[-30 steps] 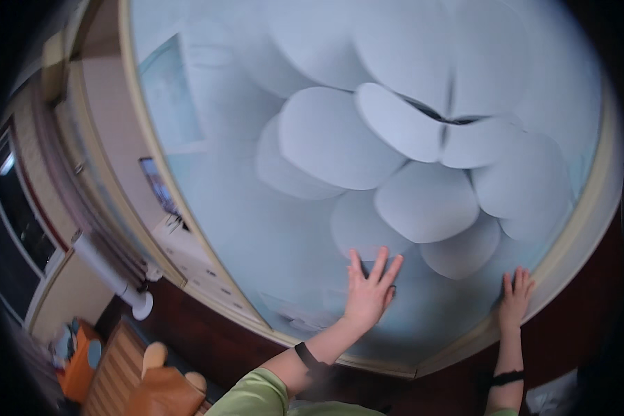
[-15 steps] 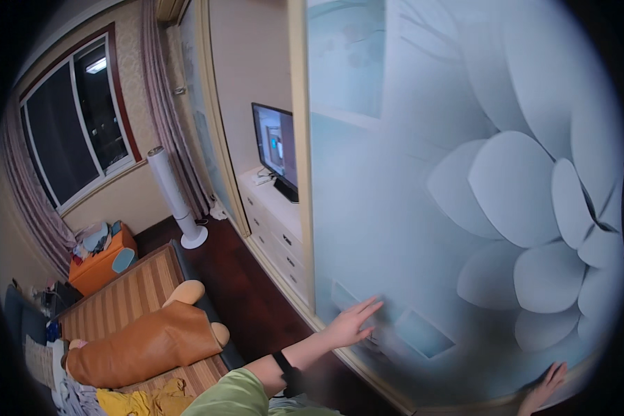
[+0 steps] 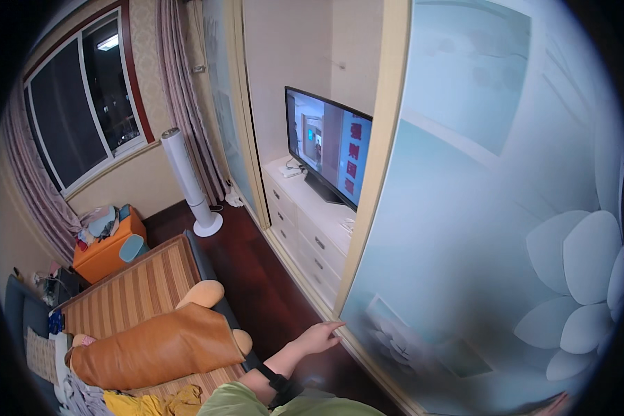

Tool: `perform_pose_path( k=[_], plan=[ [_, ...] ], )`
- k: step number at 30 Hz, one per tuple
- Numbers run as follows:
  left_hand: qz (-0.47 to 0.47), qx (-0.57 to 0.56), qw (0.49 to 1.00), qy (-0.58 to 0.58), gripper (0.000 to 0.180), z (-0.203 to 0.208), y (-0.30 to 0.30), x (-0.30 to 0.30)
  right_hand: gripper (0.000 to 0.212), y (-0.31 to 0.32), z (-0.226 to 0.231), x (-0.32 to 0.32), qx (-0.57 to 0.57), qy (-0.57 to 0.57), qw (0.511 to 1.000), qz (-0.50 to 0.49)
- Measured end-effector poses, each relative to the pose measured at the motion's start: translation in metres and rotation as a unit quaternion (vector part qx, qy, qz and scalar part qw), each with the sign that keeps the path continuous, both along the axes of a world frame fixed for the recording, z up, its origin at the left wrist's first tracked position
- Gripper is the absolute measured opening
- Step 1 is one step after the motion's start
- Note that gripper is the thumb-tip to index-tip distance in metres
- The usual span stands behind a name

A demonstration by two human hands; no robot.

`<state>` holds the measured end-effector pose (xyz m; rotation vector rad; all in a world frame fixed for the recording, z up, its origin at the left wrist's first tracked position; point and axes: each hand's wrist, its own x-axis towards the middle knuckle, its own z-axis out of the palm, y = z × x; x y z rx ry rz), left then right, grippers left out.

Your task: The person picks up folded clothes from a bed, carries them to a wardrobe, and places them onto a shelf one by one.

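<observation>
My left hand [image 3: 317, 338] reaches forward with its fingers stretched out and nothing in it. Its fingertips lie at the lower edge of a frosted glass sliding door [image 3: 451, 229] in a cream frame; whether they touch it I cannot tell. A dark band [image 3: 279, 387] circles my left forearm. At the lower right, only a shadowed part of my right hand [image 3: 553, 404] shows, fingers extended beside the glass. Left of the door's edge, a white chest of drawers [image 3: 305, 225] carries a switched-on television [image 3: 326, 142].
A bed with a striped mat [image 3: 135, 284] stands to the left, bearing a brown leather-like cover [image 3: 152, 350] over a plush shape, and yellow cloth [image 3: 135, 402]. Beyond are a white tower fan [image 3: 187, 180], an orange cabinet [image 3: 111, 246] and a window [image 3: 69, 118]. Dark wooden flooring [image 3: 256, 277] runs between.
My left hand has drawn left, off the glass to the door's edge. My right hand sits lower in view. More of the television and drawers shows; the door appears farther right.
</observation>
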<state>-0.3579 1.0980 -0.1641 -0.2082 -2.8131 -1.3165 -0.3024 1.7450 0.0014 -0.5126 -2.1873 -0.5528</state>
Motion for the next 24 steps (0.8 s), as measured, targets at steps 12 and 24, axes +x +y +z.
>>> perform_pose_path(
  k=[12,24],
  plan=[
    [-0.1,-0.064,0.989,-0.084,0.047,-0.034,-0.034,-0.04,0.071,-0.117,-0.032,0.017,-0.109,-0.072,0.987,0.091],
    [-0.364,-0.113,0.921,-0.084,0.048,-0.021,0.235,-0.098,0.06,-0.007,-0.106,0.183,-0.349,-0.019,0.935,-0.058]
  ],
)
